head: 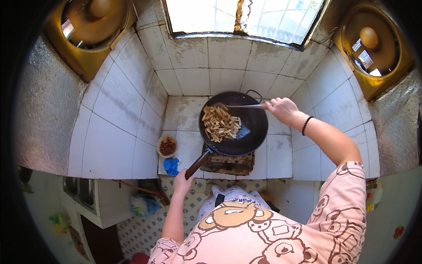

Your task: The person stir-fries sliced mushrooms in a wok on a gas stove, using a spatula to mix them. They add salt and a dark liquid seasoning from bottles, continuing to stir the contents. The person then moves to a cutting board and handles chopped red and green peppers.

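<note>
My left hand (pixel 183 182) grips the brown handle (pixel 198 164) of a dark wok (pixel 254 128), which sits over a rusty stove (pixel 229 162). My right hand (pixel 282 108) holds a metal spatula (pixel 245 106) by its wooden end, with the shaft reaching across the wok from the right. The spatula's head rests at the far left edge of a heap of pale and browned food strips (pixel 220 124). These strips lie in the left half of the wok, with a shiny wet patch beside them.
A bowl of reddish-brown food bits (pixel 167 146) stands left of the wok, with a crumpled blue cloth or bag (pixel 171 166) just in front. Tiled walls (pixel 193 79) enclose the counter on three sides. The wok's loop handle (pixel 254 94) points to the back wall.
</note>
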A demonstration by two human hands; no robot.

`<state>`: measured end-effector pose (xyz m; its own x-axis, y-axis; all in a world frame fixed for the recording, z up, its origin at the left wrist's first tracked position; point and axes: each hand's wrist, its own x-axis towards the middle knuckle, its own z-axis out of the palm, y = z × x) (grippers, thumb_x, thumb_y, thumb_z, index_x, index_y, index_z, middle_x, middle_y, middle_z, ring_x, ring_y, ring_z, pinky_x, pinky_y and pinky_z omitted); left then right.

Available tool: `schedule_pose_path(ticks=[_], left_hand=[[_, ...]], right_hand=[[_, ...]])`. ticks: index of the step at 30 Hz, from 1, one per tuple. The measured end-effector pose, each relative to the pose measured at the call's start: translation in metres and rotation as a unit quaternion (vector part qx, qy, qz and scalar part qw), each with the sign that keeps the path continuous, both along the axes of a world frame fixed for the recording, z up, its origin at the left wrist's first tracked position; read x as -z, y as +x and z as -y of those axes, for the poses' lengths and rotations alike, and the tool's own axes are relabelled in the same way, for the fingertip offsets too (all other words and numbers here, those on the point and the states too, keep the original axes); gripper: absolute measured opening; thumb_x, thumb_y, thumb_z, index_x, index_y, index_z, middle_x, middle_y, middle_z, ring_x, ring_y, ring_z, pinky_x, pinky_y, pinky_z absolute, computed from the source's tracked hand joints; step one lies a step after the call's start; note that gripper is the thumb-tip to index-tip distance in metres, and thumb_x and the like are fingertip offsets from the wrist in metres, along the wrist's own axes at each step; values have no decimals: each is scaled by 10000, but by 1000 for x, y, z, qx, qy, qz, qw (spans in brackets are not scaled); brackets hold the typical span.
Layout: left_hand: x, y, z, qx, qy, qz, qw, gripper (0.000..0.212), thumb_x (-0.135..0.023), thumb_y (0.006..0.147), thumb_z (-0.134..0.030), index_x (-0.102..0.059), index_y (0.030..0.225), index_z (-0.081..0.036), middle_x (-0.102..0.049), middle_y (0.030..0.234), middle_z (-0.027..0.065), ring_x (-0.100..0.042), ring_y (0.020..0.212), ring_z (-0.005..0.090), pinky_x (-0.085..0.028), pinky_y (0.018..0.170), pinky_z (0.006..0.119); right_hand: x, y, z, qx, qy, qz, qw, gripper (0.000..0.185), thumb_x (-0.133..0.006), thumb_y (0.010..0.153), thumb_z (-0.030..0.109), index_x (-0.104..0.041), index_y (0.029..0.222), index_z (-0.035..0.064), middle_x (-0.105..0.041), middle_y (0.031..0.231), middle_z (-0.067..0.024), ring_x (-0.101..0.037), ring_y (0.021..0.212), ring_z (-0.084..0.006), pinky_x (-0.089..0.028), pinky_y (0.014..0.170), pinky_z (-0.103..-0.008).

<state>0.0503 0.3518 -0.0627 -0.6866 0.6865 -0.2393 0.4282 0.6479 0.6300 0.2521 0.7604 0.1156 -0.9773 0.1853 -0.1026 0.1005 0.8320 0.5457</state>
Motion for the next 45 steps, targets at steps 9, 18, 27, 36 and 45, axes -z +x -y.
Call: schedule_pose_path(ticks=[9, 18, 27, 36, 45], left_hand=[[-1, 2, 2, -7, -14, -12, 1000, 398, -697, 737, -258, -571, 1053, -52, -618, 931, 175, -583, 880, 351, -459, 747, 406], [-16, 6, -3, -20, -26, 10, 999, 430, -703, 733, -264, -566, 1080, -51, -612, 971, 181, -578, 913, 354, -457, 781, 407], [-2, 3, 0, -15, -10, -13, 1000, 401, -705, 721, -238, -578, 1054, -54, -623, 948, 169, -584, 901, 351, -461, 758, 412], [11, -1, 3, -3, 11, -9, 1000, 390, -700, 720, -237, -580, 1037, -44, -622, 919, 175, -580, 881, 361, -459, 749, 418], [-17, -4, -3, 11, -12, 4, 1000, 357, -698, 719, -233, -583, 993, -37, -621, 889, 183, -578, 863, 371, -457, 727, 427]], right_hand=[[-24, -37, -48, -103, 63, -35, 992, 212, -515, 827, 213, -578, 1024, 167, -561, 823, 47, -578, 809, -118, -447, 623, -258], [-76, -27, -35, -90, 42, 92, 991, 210, -519, 844, 221, -597, 1040, 226, -590, 828, 34, -605, 795, -141, -459, 600, -269], [-111, -36, 5, 247, -137, 312, 907, 286, -589, 807, 304, -665, 881, 38, -661, 886, -123, -640, 796, -270, -504, 670, -374], [38, 50, 64, 565, -596, 110, 560, 233, -592, 799, 196, -566, 919, -2, -530, 628, -48, -468, 433, -136, -390, 366, -284], [66, 92, 88, 406, -481, -75, 773, 375, -569, 770, 170, -551, 1116, 25, -633, 765, -159, -621, 701, -282, -492, 636, -368]])
